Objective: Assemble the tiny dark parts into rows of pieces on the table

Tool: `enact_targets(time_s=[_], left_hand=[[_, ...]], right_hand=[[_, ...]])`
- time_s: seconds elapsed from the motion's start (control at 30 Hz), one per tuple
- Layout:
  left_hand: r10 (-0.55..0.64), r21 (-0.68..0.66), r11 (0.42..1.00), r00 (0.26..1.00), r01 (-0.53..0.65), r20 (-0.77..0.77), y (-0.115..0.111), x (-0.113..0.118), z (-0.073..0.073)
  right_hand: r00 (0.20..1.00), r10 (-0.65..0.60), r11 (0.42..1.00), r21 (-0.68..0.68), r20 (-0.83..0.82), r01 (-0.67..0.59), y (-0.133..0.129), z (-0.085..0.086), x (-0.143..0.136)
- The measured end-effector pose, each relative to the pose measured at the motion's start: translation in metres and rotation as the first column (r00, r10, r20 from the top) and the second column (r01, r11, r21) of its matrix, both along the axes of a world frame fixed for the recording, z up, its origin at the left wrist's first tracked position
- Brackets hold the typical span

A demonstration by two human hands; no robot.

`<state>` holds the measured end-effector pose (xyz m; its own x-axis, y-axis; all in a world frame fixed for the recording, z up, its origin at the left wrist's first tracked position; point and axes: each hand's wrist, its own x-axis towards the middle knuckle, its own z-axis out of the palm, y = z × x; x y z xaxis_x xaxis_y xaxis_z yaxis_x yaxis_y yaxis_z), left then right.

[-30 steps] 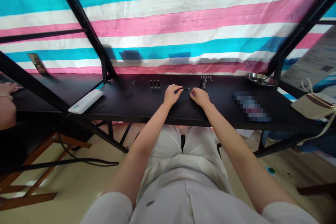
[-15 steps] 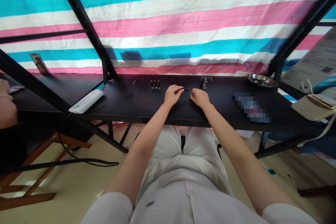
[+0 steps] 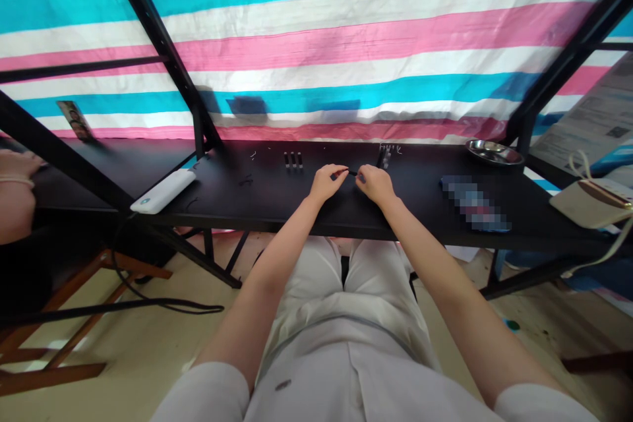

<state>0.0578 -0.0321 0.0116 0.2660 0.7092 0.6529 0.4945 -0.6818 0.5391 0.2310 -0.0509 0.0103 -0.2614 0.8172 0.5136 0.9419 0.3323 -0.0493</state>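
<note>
You have your left hand (image 3: 330, 182) clamped by thumb and finger on a small black piece (image 3: 353, 173), which lies between your two hands, just over the desk (image 3: 277, 201). Observed change: your right hand (image 3: 374, 183) has come in to the piece's other end, with its fingers curled together; whether they grip the piece itself or some small part at its tip cannot be told. In my judgement, this brings both of your hands to bear on one piece, the left steadying it and the right doing the finer work, though contact at the right end is hidden. Three black tubes (image 3: 293, 159) with pale near ends stand in a row to the left of your hands. Beyond your right hand are a few clear pieces (image 3: 386, 158) and, at the back, a line of fine white strands (image 3: 398, 150). Thin dark scraps (image 3: 246, 179) lie further left, short of a white case (image 3: 164, 191) by the upright. On the right are a blurred-out item (image 3: 475, 204) and a shiny metal dish (image 3: 494, 152) near the back edge. Another person's hand (image 3: 20, 163) rests at far left, well apart from yours.
</note>
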Motion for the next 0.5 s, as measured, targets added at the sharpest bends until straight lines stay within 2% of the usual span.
enact_targets(time_s=[0.27,0.5], left_hand=[[-0.044,-0.034,0.998,0.999,0.045,0.030,-0.0009,-0.0001,0.0003],[-0.041,-0.051,0.998,0.998,0.043,0.040,-0.0003,0.0007,-0.0006]], right_hand=[[0.999,0.048,0.999,0.002,0.013,-0.048,0.0008,-0.0016,0.0009],[0.994,0.071,0.997,-0.029,-0.078,-0.073,0.0003,-0.0013,0.0002]])
